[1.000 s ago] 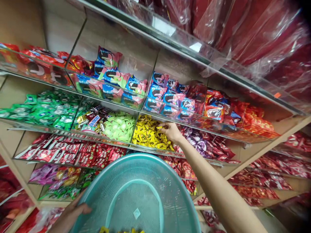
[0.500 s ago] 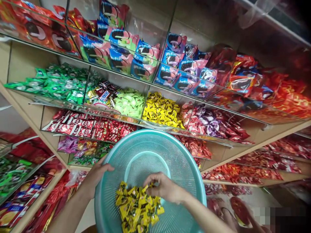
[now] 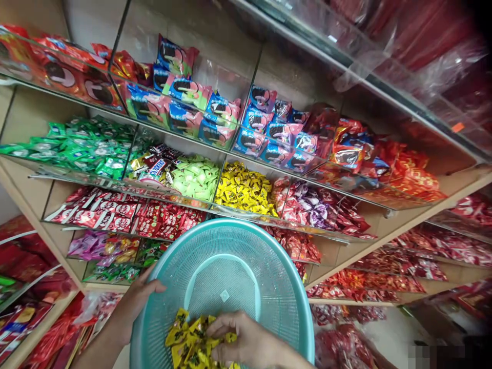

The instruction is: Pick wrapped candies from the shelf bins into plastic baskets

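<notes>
A teal mesh plastic basket (image 3: 282, 277) is tilted in front of me, with a heap of yellow-wrapped candies (image 3: 186, 341) in its lower part. My left hand (image 3: 140, 300) grips the basket's left rim, thumb over the edge. Inside the basket, my right hand (image 3: 244, 341) is at the heap, its fingers curled around some of the candies. Yellow wrappers show between those fingers; how many pieces they hold is hidden. Beyond the basket's far rim, a shelf compartment holds more yellow-wrapped candies (image 3: 246, 189).
Glass-fronted shelves (image 3: 184, 197) slope across the view. Green packets (image 3: 96, 146), light green candies (image 3: 196, 177), purple-wrapped sweets (image 3: 307, 200) and blue-pink cookie packs (image 3: 184, 118) fill the compartments. Red packets lie on the lower shelves at right.
The view has shifted, and the basket sits lower and further left in it. My right hand has moved down deeper into the candies. My left hand keeps its hold on the rim.
</notes>
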Demonstrator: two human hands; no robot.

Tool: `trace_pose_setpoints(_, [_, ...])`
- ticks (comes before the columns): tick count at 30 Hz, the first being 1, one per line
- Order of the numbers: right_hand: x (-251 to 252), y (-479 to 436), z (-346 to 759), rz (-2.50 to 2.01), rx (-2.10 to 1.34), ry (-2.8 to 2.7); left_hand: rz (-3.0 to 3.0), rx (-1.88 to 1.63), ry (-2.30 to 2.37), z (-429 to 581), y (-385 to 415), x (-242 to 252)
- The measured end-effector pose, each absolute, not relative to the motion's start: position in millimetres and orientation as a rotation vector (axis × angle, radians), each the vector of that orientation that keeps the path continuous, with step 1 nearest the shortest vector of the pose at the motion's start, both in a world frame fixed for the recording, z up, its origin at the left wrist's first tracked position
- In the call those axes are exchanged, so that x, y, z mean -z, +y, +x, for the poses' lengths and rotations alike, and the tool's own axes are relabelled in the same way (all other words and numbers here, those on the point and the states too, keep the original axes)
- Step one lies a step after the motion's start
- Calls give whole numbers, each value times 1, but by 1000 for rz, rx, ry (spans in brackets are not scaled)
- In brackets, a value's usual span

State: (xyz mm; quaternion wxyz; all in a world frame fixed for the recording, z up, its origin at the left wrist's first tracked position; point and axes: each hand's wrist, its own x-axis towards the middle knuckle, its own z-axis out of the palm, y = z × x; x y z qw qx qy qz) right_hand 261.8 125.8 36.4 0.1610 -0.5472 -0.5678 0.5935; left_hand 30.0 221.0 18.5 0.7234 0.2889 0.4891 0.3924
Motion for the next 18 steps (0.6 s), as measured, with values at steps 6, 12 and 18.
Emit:
trace_pose_setpoints(6, [-124,178,296,-1435,-1098,-1953,626,-885,1078,29,223,-16])
trace_pose_setpoints(12, [-204,278,342,-1701,-104,-2059,642,-1003,1162,27,235,3])
trace_pose_setpoints(18, [-206,328,346,-1980,-464,-2213,660,-1007,1154,23,243,27])
